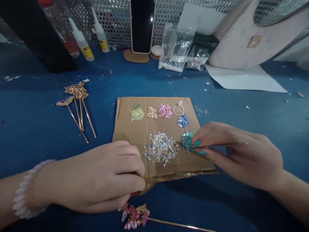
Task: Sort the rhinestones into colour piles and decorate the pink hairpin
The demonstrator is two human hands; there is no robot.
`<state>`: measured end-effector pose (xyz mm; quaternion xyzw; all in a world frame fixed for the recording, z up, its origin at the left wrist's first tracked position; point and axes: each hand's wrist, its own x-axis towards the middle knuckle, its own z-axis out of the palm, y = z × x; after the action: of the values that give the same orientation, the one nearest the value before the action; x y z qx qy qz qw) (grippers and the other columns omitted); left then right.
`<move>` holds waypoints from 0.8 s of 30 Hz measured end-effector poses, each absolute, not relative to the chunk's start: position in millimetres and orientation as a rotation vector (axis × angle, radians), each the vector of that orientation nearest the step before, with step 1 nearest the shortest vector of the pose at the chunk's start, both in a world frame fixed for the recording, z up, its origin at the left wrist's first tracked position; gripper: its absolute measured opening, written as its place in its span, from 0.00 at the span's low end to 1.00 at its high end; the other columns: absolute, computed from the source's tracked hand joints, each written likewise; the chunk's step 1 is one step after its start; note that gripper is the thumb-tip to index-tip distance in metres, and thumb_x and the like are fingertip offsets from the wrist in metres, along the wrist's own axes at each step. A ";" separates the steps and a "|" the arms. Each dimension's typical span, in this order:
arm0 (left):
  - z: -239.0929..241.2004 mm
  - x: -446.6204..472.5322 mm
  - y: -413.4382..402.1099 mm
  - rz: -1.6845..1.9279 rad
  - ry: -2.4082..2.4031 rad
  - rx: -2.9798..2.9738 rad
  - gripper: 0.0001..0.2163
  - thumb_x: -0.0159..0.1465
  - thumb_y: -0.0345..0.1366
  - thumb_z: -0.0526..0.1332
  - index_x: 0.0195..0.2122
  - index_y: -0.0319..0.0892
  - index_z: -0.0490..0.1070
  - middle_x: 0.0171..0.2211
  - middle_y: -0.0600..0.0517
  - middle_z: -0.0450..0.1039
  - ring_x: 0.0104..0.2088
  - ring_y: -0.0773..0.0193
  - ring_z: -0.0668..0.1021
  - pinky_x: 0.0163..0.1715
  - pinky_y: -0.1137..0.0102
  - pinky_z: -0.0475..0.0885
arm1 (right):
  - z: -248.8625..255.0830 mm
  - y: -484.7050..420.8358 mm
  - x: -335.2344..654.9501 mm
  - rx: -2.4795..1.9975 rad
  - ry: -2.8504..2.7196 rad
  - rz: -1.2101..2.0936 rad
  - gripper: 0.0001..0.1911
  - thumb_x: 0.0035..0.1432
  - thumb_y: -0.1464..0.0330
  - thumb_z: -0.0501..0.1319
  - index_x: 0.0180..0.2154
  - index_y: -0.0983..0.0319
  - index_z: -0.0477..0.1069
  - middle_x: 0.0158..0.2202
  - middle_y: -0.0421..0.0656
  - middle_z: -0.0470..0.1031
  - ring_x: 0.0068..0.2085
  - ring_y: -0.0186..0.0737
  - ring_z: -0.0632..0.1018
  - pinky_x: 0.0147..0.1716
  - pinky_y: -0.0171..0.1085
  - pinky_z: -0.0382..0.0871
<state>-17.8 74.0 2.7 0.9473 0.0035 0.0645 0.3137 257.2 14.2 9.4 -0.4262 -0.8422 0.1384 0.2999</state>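
Note:
My right hand [238, 151] pinches a thin stick-like tool [217, 146], with its fingertips at the pile of teal sequins [187, 140]. My left hand [108, 175] is closed beside the lower left edge of the cardboard piece [127, 130]; something red shows under its fingertips, and whatever it grips is hidden. Just below it lies a gold hair stick with pink petals [132, 217]. On the cardboard are a large pile of silver sequins [162, 147] and small piles of green [137, 112], cream [152, 112], pink [165, 110] and blue sequins [182, 121].
Several gold hair sticks [77, 96] lie at the left. A small white ring [178, 110] rests on the cardboard. Along the back stand two glue bottles [83, 45], a phone [142, 25], plastic bags [175, 48] and a large pale object [236, 42] on white paper [248, 77].

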 end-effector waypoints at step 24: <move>5.7 -16.7 73.5 0.162 0.012 2.514 0.09 0.62 0.24 0.51 0.39 0.41 0.67 0.34 0.48 0.72 0.34 0.61 0.70 0.38 0.66 0.67 | 10.4 14.0 256.2 -1.092 -2.252 0.384 0.13 0.54 0.80 0.55 0.37 0.56 0.65 0.28 0.39 0.74 0.32 0.38 0.78 0.29 0.37 0.73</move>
<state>-16.7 73.5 5.7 0.9499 0.0047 0.0614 0.3063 256.2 14.0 10.4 -0.4114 -0.8483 0.1447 0.3003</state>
